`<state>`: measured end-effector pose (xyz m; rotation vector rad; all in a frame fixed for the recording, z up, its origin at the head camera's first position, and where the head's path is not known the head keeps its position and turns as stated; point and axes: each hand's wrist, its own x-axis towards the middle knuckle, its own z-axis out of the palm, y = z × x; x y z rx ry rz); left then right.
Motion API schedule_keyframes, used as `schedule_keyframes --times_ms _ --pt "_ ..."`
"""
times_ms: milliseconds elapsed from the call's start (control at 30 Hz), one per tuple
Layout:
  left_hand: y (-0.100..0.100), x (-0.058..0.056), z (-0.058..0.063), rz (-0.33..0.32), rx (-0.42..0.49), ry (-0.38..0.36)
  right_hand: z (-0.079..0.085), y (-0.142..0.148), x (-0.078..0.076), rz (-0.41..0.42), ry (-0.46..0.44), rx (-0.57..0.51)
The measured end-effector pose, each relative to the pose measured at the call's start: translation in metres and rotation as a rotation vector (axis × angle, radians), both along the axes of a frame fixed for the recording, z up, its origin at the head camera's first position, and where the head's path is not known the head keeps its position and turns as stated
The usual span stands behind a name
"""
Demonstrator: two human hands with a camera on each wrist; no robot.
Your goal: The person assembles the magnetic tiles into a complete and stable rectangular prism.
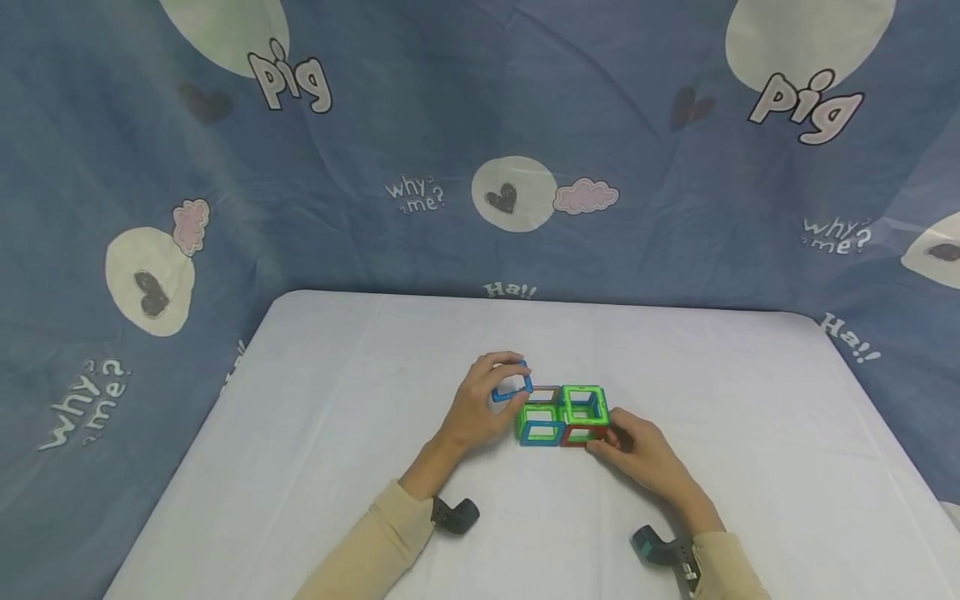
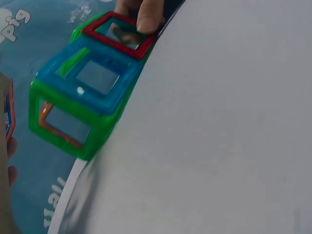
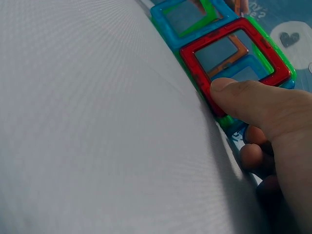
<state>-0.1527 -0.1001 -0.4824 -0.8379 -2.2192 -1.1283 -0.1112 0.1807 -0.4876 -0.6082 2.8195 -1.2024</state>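
Observation:
My left hand [image 1: 480,406] pinches a blue square magnetic tile [image 1: 512,395] between thumb and fingers, held at the upper left of a small block built of magnetic tiles [image 1: 562,425]. The block is two cubes side by side on the table, with green, blue, red and orange-brown frames. A green frame [image 1: 585,387] tops the right cube. My right hand [image 1: 647,454] grips the block's right end. In the right wrist view, its thumb [image 3: 239,95] presses on the red front tile [image 3: 195,73], with the other fingers curled round the side.
The white table [image 1: 315,433] spreads around both hands. Behind it hangs a blue printed cloth [image 1: 420,108]. Black wrist devices sit on the left wrist [image 1: 455,516] and the right wrist [image 1: 654,547], close over the table.

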Motion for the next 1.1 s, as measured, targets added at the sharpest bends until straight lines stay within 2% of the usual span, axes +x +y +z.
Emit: schedule_keyframes --times_ms 300,800,1100 --pt "0.014 0.004 0.002 -0.021 0.021 0.062 0.0 0.0 0.0 -0.006 0.0 0.006" --pt "0.027 0.009 0.002 -0.048 -0.018 0.048 0.0 -0.001 -0.002 0.01 0.003 0.008" --pt "0.03 0.01 0.002 -0.086 -0.032 0.02 0.001 -0.001 -0.001 0.013 0.01 0.006"
